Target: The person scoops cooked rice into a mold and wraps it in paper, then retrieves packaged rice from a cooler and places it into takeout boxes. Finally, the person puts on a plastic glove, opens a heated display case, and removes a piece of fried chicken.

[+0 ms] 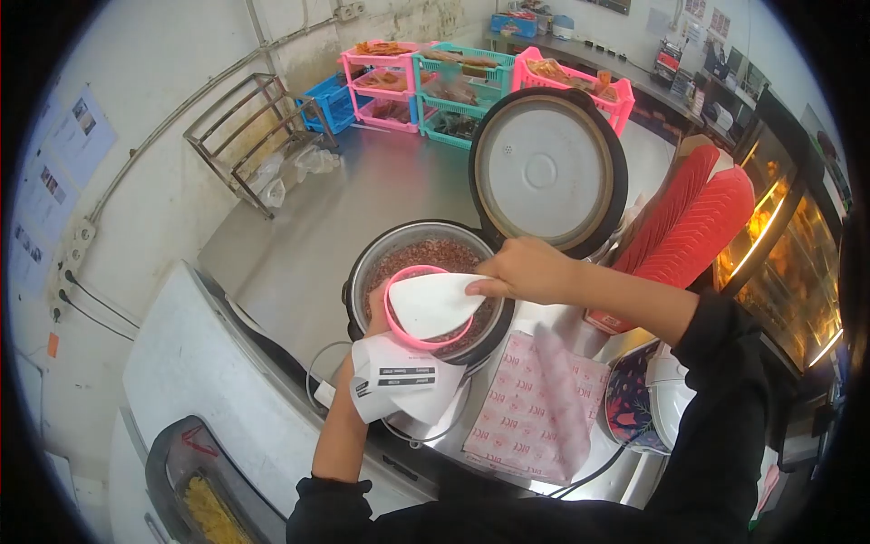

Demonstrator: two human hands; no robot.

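My left hand (377, 308) is closed on the rim of a round pink bowl (391, 319), held over the open rice cooker (367, 247). Reddish-brown rice (426, 254) fills the cooker's pot. A white rice paddle (424, 306) is in my right hand (518, 272), its broad blade across the bowl's opening, hiding most of what is inside. White printed paper (391, 376) covers part of my left hand and wrist; whether my fingers hold it I cannot tell. Behind the pot, the cooker's round lid (542, 172) stands raised.
Pink-printed paper sheets (517, 417) lie right of the cooker, near a floral-patterned container (630, 399). Red stacked trays (698, 222) lean by a lit glass cabinet (779, 245). Tiered baskets (462, 86) and a metal rack (254, 136) stand at the back.
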